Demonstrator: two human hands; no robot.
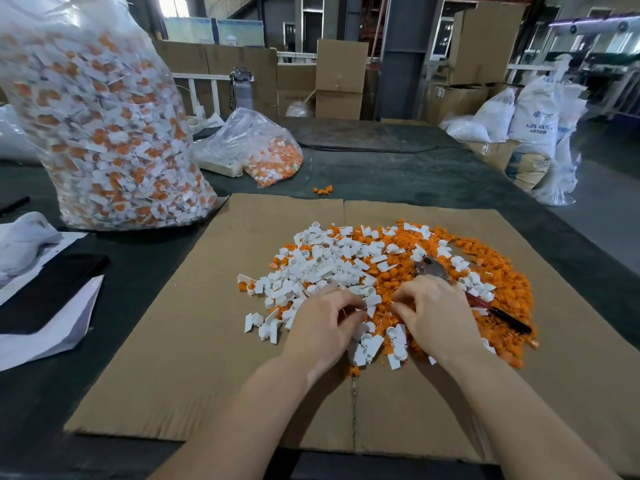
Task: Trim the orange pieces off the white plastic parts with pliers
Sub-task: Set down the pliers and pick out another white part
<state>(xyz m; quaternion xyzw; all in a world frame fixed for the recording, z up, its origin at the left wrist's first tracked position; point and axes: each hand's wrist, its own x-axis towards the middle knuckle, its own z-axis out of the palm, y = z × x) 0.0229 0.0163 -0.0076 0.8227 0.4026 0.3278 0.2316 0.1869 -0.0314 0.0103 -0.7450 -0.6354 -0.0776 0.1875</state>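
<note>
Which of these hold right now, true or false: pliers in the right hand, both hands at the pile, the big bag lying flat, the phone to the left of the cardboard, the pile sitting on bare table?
1. The right hand holds the pliers. False: the pliers lie on the pile beside that hand, which does not grip them.
2. Both hands are down at the near edge of the pile. True: the left hand and the right hand meet there, fingers curled among white parts.
3. The big bag lies flat. False: it stands upright, full of white and orange parts.
4. A phone lies to the left of the cardboard. True.
5. The pile sits on bare table. False: it sits on the cardboard.
</note>
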